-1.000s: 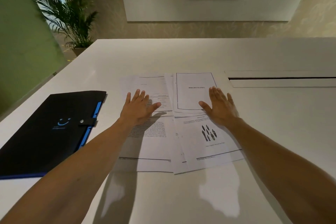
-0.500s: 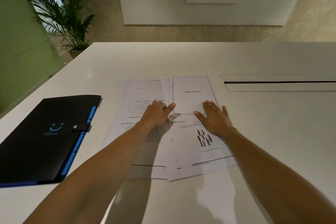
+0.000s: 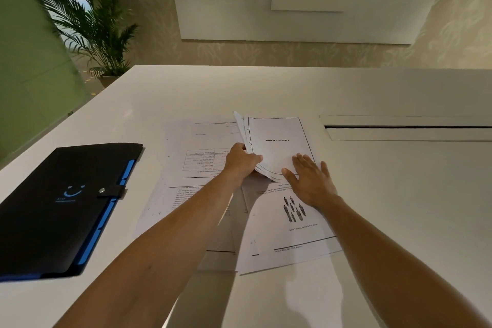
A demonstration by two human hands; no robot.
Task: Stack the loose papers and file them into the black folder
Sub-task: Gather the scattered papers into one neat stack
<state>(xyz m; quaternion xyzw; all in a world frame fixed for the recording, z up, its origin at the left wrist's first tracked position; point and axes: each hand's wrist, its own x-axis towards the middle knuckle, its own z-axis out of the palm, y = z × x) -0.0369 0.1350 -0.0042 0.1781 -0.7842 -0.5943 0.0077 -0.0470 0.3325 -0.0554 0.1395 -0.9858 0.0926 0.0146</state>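
Left grip [image 3: 241, 161] pinched the lifted edge of the BIBLIOGRAPHY page [image 3: 277, 145], right grip [image 3: 310, 181] lay flat and wide on it, loose papers [image 3: 202, 168] spread on the white counter [image 3: 372, 194], shut black folder [image 3: 61, 205] well off to the left

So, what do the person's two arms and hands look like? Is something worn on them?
Both forearms are bare as far as the picture shows: no sleeve comes into view. The left hand and the right hand have no glove, and I see no ring, watch or bracelet on either wrist. Fingernails look short and plain, though they are too small to be sure.
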